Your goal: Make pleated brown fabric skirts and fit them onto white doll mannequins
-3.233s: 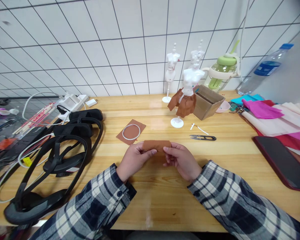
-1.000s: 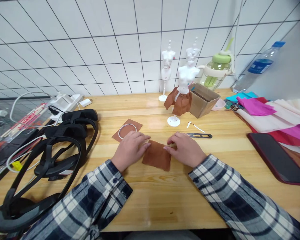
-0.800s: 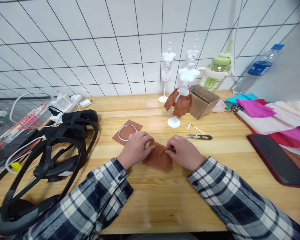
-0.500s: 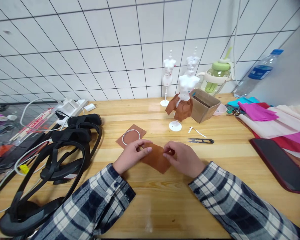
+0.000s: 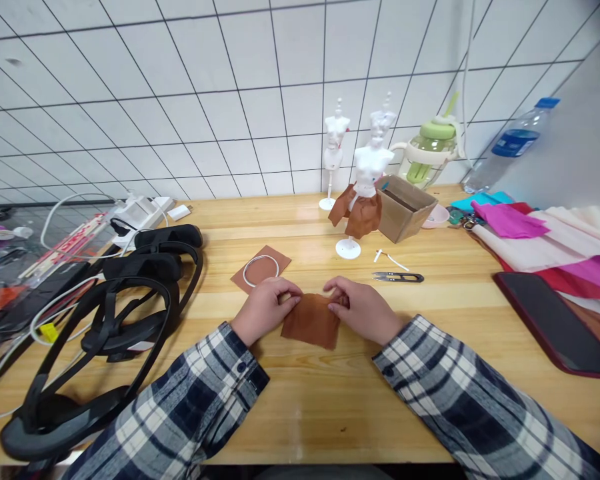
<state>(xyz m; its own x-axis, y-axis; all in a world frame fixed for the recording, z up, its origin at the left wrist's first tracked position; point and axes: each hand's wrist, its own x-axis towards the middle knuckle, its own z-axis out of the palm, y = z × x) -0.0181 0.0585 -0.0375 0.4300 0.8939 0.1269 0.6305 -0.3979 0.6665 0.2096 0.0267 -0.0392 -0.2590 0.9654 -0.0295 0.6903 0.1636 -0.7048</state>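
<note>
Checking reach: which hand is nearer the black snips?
Right. The right hand sits just left of the snips; the left hand is farther left, across the brown cloth.

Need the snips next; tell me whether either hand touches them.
No, the snips lie untouched on the table; left hand and right hand pinch the brown cloth.

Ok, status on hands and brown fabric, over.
Left hand, right hand pinch far edge of brown fabric square. It rests on table. Thread snips, white ring just beyond.
</note>
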